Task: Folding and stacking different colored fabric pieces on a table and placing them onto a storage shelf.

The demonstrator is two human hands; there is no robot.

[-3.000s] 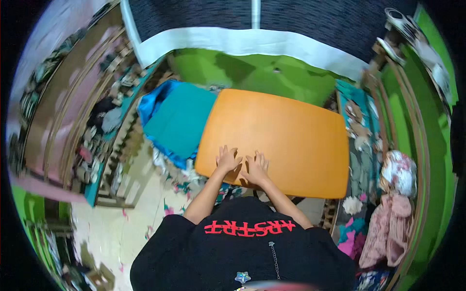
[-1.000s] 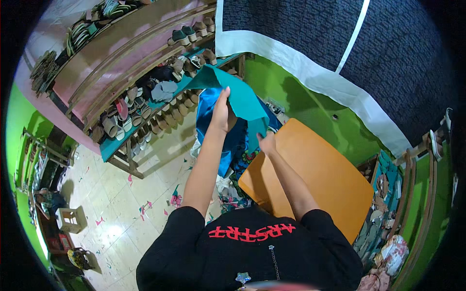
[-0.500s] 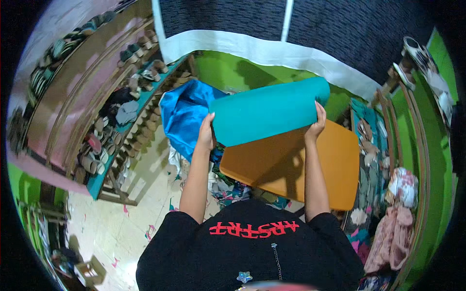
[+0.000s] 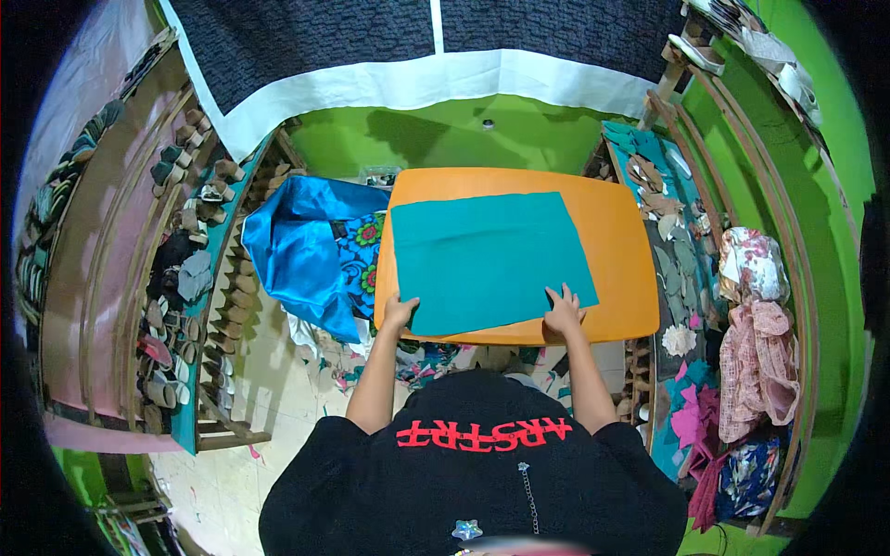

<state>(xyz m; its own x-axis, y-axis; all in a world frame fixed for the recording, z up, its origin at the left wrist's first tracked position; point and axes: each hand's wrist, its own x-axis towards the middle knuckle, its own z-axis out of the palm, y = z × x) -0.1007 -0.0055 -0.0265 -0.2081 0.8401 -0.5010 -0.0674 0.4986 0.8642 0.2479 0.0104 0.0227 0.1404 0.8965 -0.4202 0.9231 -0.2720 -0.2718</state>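
Observation:
A teal sheet (image 4: 487,250), fabric-like and roughly rectangular, lies flat on an orange tabletop (image 4: 616,269) with rounded corners. My left hand (image 4: 399,313) rests at the sheet's near left corner, thumb apart from the fingers. Near its lower right part, my right hand (image 4: 564,310) presses down with fingers spread. To the left of the tabletop is a shiny blue cloth (image 4: 301,250), beside a flower-patterned fabric (image 4: 362,250) that shows against the table's edge.
A shoe rack (image 4: 181,324) with several shoes stands at left. On the right, a shelf (image 4: 672,278) holds scraps, near a pink cloth (image 4: 756,361) and a floral bundle (image 4: 749,264). Scraps litter the tiled floor (image 4: 287,398). Dark curtains (image 4: 556,28) hang at the back.
The teal sheet, held up curved between both hands before, now lies flat on the orange tabletop. Both hands have come down and nearer, and the view has shifted.

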